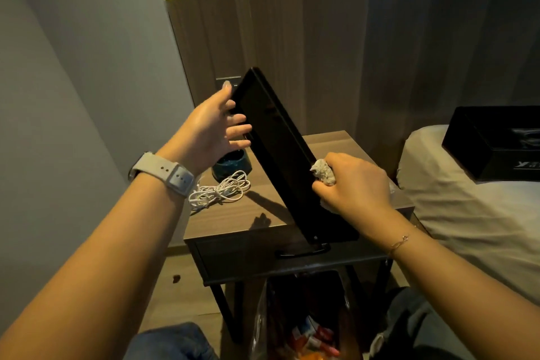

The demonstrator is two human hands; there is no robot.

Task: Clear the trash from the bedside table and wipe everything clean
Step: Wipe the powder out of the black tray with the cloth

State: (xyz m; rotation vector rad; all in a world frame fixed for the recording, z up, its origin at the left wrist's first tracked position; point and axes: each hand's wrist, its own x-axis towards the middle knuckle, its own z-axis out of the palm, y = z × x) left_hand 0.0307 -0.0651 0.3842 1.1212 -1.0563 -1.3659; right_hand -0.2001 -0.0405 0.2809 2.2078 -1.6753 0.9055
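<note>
A: What are the hands doing?

B: The left hand [214, 126] is steadying a black tray [280, 149] by its upper end, thumb up along the top edge and fingers spread straight against the dark face. The tray is tilting steeply, upper end to the left, lower corner hanging past the front edge of the worktop [233, 213].

A: And the right hand?

B: The right hand [353, 184] is clenching a crumpled grey cloth [323, 172] and pressing it against the tray's right edge, about two thirds of the way down.

A: What is lying on the worktop?

B: A dark teal bowl [230, 165] is sitting near the back left, partly hidden behind the left wrist. A tangle of white cable [222, 190] is lying just in front of it, and whether they are touching is hard to tell. The tray is casting a shadow on the bare wood beside the cable.

A: Where is the trash?

B: A clear bag [304, 324] is standing on the floor under the worktop, between the person's knees, holding colourful wrappers.

A: Anything else?

B: A black box [493, 143] is resting on the bed [467, 213] to the right. The left wrist is wearing a pale watch [163, 172], the right a thin bracelet [399, 242].
</note>
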